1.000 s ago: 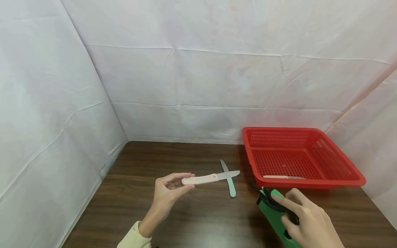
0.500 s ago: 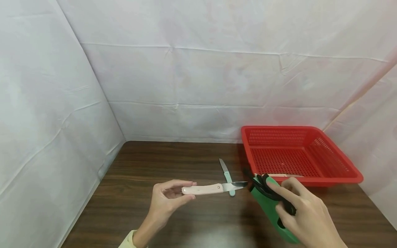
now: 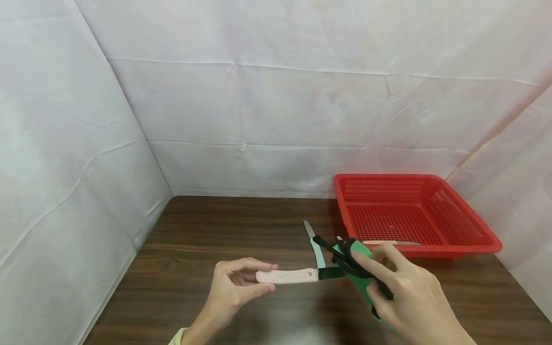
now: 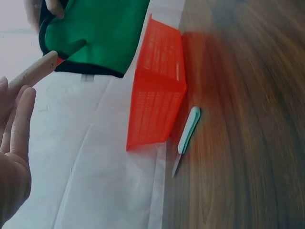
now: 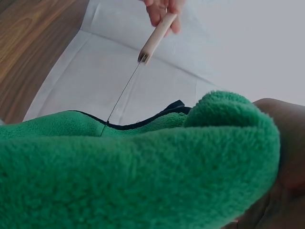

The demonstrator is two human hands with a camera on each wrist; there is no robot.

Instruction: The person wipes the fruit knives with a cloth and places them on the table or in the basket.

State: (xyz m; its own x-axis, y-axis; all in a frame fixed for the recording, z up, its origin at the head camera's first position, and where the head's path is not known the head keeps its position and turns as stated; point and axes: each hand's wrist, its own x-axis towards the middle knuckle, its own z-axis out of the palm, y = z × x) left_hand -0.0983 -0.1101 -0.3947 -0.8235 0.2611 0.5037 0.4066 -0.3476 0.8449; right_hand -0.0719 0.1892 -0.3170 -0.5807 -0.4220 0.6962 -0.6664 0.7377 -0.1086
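Observation:
My left hand (image 3: 233,287) pinches the end of a pale pink-handled knife (image 3: 288,276), held level above the table with its blade pointing right. My right hand (image 3: 411,292) grips a bunched green cloth (image 3: 361,286) with black edging. The blade's front part meets the cloth; in the head view its tip is hidden there. The left wrist view has the blade lying across the green face of the cloth (image 4: 107,36). In the right wrist view the fleecy cloth (image 5: 143,176) covers most of the right hand. A mint-handled knife (image 3: 317,251) lies on the table behind.
A red plastic basket (image 3: 435,249) stands at the back right, with another pale-handled knife (image 3: 379,242) inside along its near wall. White sheeting (image 3: 241,110) hangs behind and at both sides of the dark wooden table (image 3: 207,230).
My right hand has brought the green cloth leftward to the blade. My left hand has lowered the pink-handled knife slightly. The mint-handled knife and basket stay in place.

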